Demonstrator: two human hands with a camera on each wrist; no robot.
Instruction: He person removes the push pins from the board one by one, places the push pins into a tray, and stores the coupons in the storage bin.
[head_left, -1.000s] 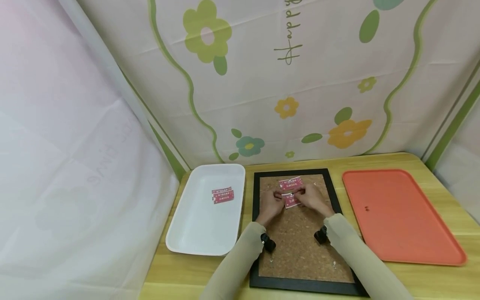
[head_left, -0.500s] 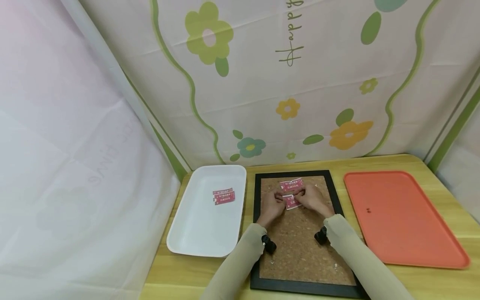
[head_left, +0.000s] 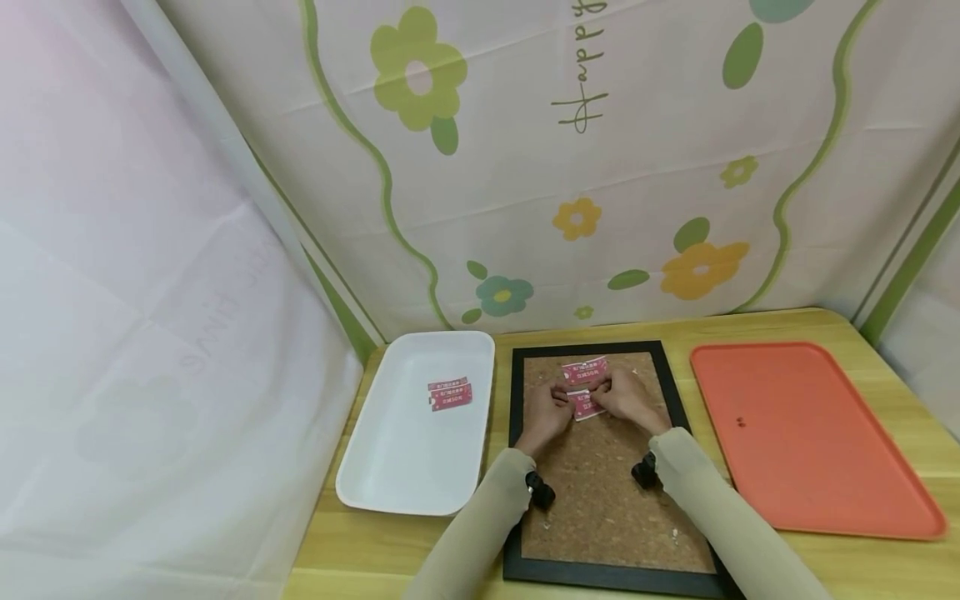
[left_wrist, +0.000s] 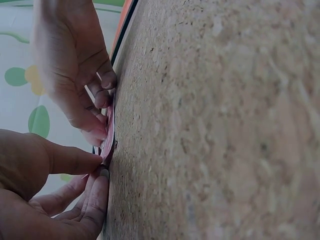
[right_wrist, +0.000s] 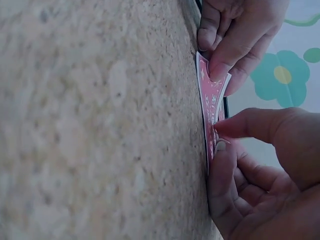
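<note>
On the black-framed cork board [head_left: 600, 500], a pink coupon [head_left: 587, 405] lies just below another pink coupon [head_left: 586, 371]. My left hand [head_left: 546, 412] pinches the lower coupon at its left end. At its right side, the thumb and fingers of my right hand [head_left: 627, 398] pinch it. In the right wrist view the coupon [right_wrist: 205, 95] bends slightly between both hands, one long edge against the cork. The left wrist view shows the coupon [left_wrist: 109, 135] edge-on, largely hidden by fingers.
A white tray [head_left: 411, 467] stands left of the board, with several overlapping pink coupons [head_left: 451, 397] inside. To the right lies an orange tray [head_left: 817, 450] with two small dark marks. Behind the wooden table [head_left: 375, 542] hangs a flowered cloth [head_left: 510, 167].
The head view has shifted slightly. Both hands stay at the lower coupon, with barely any visible movement.
</note>
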